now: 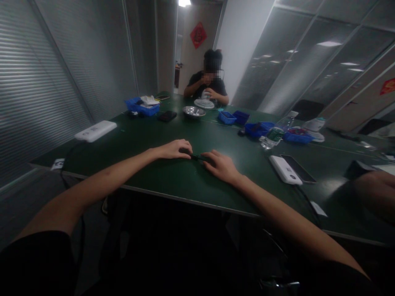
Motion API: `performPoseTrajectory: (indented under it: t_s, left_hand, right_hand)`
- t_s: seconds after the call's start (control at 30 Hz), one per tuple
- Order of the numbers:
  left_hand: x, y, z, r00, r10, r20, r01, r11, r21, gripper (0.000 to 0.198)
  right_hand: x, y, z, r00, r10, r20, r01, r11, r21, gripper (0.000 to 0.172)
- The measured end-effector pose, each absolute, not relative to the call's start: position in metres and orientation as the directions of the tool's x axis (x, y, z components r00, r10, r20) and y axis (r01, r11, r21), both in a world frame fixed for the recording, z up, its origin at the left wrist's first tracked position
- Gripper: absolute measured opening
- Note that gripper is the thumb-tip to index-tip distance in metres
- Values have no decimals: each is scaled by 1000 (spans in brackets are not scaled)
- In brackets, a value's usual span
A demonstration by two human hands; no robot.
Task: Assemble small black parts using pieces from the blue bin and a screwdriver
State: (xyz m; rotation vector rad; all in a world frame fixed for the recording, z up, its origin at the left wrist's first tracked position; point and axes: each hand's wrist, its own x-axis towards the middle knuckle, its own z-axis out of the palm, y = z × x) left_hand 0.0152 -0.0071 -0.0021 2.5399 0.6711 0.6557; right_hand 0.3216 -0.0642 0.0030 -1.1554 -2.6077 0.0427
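Arms outstretched | left hand point(173, 149) grips dark piece point(197, 157) | right hand point(221, 166) touches

No words or numbers can be read. The red diamond-shaped paper sign point(198, 35) on the pale far wall point(189, 65) has a dark mark, too blurred to read. The other red paper sign point(389, 86) at the right is blurred too. The green label on the clear plastic bottle point(273, 137) and the dark marks on the small white paper tag point(58, 164) at the edge of the dark green table point(173, 181) are too small to read
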Motion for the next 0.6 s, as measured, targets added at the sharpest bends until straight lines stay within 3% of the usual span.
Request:
performPoseTrajectory:
  t_s: [0.6]
  left_hand:
    - [14,-7,-1,776,540,326,330,-788,520,28]
  right_hand:
    - [320,-66,4,-609,743,279,734,661,-157,39]
